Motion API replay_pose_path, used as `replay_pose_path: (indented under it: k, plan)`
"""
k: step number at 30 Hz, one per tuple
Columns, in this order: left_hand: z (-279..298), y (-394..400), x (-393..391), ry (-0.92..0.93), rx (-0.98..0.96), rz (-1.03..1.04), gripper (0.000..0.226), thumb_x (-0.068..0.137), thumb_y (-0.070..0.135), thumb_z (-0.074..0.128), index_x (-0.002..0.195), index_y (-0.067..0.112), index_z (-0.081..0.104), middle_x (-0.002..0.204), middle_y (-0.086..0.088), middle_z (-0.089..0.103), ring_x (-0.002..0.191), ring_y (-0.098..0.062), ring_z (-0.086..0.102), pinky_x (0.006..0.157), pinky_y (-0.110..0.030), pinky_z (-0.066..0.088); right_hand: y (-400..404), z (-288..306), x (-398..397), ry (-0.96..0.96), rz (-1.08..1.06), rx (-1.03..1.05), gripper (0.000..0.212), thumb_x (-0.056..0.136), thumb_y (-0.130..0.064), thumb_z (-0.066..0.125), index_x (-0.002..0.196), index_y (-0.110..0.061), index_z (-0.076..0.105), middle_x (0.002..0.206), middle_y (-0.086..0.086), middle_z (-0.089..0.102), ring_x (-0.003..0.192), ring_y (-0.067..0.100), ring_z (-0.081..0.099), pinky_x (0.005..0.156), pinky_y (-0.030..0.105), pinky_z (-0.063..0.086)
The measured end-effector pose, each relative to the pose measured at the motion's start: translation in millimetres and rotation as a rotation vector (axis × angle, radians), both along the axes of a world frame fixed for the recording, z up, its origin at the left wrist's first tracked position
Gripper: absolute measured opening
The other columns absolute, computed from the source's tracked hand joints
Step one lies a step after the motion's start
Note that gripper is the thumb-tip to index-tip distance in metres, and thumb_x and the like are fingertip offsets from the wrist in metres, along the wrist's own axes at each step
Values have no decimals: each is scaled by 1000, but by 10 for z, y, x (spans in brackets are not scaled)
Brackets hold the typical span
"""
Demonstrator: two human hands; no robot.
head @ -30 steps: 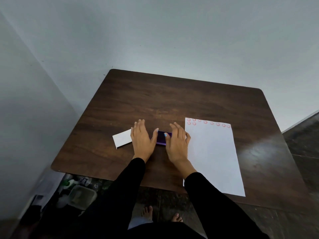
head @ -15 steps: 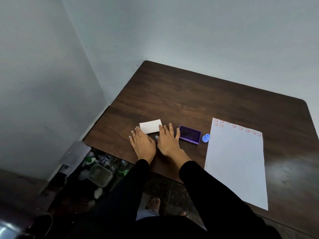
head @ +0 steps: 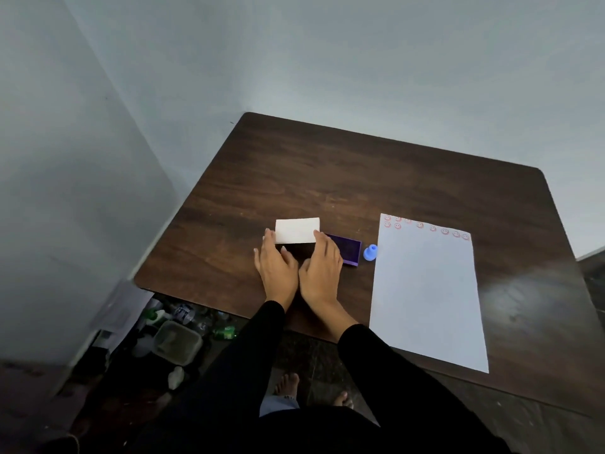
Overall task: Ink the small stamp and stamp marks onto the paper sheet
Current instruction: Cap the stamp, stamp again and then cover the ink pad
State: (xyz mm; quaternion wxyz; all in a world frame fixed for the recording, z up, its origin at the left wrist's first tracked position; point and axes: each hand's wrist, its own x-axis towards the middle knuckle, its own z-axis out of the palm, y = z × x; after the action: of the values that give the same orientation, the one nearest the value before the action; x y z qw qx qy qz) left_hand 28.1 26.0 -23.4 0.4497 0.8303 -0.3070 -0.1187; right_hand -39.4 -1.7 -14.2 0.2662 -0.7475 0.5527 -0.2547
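- Hands sat side by side near table's 6 o'clock edge, thumbs almost touching, palms down.
- L hand [head: 276, 269] was flat, fingers together, tips against left side of white lid [head: 297, 231]; it gripped nothing that I could see.
- R hand [head: 320, 268] was likewise flat, fingertips at lid's right lower corner; whether it pinched the lid, can't tell.
- White lid stood tilted up on its near edge btwn the two hands, a dark shadowed strip just beneath it.
- Purple ink pad [head: 346, 250] lay open at 3 o'clock of R hand, partly hidden by its fingers.
- Small blue stamp [head: 370, 252] stood on table at 3 o'clock of ink pad, just beside it, untouched by either hand, close to paper's left edge.
- Paper sheet [head: 427, 290] lay at 3 o'clock of stamp, long side running 12 to 6, near corner overhanging table edge.
- Red round marks [head: 444, 231] ran along sheet's 12 o'clock edge, w/ a couple more below them at the left corner; rest of sheet blank.
- Dark wood table [head: 376, 178] sat in a corner of pale walls.
- Black sleeves [head: 386, 365] covered both forearms to wrists.
- Bare feet [head: 288, 385] showed on floor below table edge.
- Clutter incl. a plastic container [head: 176, 342] and green bottles lay on floor at 7 o'clock.
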Motion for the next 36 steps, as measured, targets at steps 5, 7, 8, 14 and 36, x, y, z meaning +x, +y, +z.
replay_pose_path:
  k: [5,7,8,14,36]
  plan:
    - [-53,-116,-301,100,-50,-125,56,88,-6,41,143,3,29,145,-12,45,135,-24,40,117,-43,26,-35,-78,-304,-9,-170,10,59,86,-6,52,140,-14,30,148,7,36,138,24,29,114,40,24]
    - [-57,-162,-358,130,-42,-154,59,88,-6,41,145,4,27,144,-10,47,134,-23,42,114,-35,31,-54,-99,-371,2,-216,37,57,86,-8,51,139,-14,30,147,8,38,136,25,33,112,41,27]
    - [-55,-183,-383,137,-33,-167,60,88,-6,41,145,5,26,143,-10,48,133,-23,42,111,-32,32,-60,-113,-398,10,-236,54,57,87,-9,51,139,-13,30,147,9,38,135,25,34,112,41,29]
    - [-67,-265,-493,168,29,-220,58,90,-2,41,146,6,25,141,-9,49,133,-23,40,108,-30,30,-110,-169,-520,-5,-272,128,54,91,-14,46,141,-10,26,146,12,38,130,27,39,107,38,35]
    - [-108,-283,-358,-3,109,-229,36,91,1,49,126,-1,55,131,-17,57,123,-28,43,102,-24,31,-251,-265,-496,31,-188,153,46,92,-9,48,136,-4,39,142,14,44,134,26,34,109,37,33]
